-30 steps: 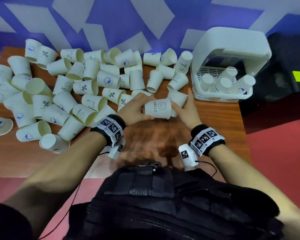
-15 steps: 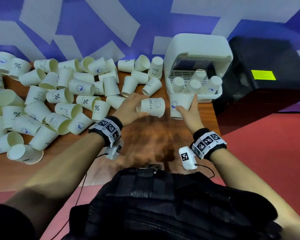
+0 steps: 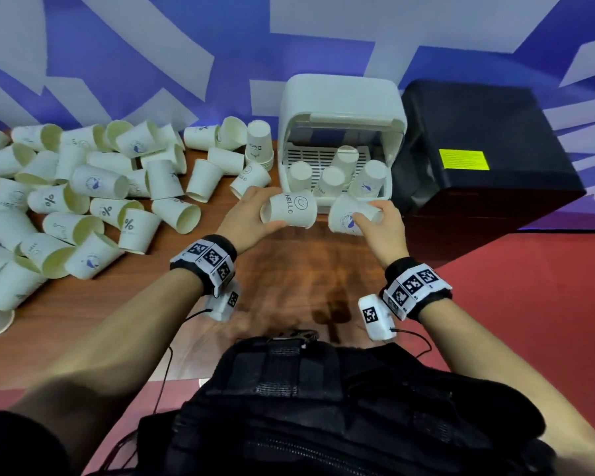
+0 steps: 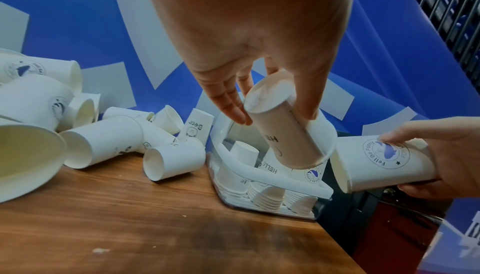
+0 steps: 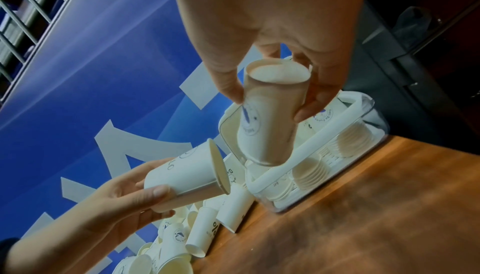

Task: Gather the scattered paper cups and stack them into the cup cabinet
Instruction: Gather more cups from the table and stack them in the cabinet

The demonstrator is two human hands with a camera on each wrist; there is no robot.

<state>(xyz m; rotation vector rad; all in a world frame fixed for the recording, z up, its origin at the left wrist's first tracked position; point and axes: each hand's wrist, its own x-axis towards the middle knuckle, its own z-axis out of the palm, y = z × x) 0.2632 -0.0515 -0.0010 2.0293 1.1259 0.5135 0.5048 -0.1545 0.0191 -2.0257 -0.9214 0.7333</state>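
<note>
Right now you are holding a cup in each hand, just in front of the white plastic cup cabinet with its raised lid, which is standing at the back right of the brown wooden table. Your left hand is gripping a white paper cup printed "HELLO" with a smiley face, fingers and thumb curled round its sides, the cup lying tilted with its mouth pointing right. Your right hand is gripping a white paper cup with a round blue stamp, held near its base, mouth angled down and to the left. The two cups are sitting close together without touching. Inside the cabinet, stacks of upside-down white cups are standing on the slatted tray. To your left, a heap of scattered white paper cups is lying on the table, most on their sides
</note>
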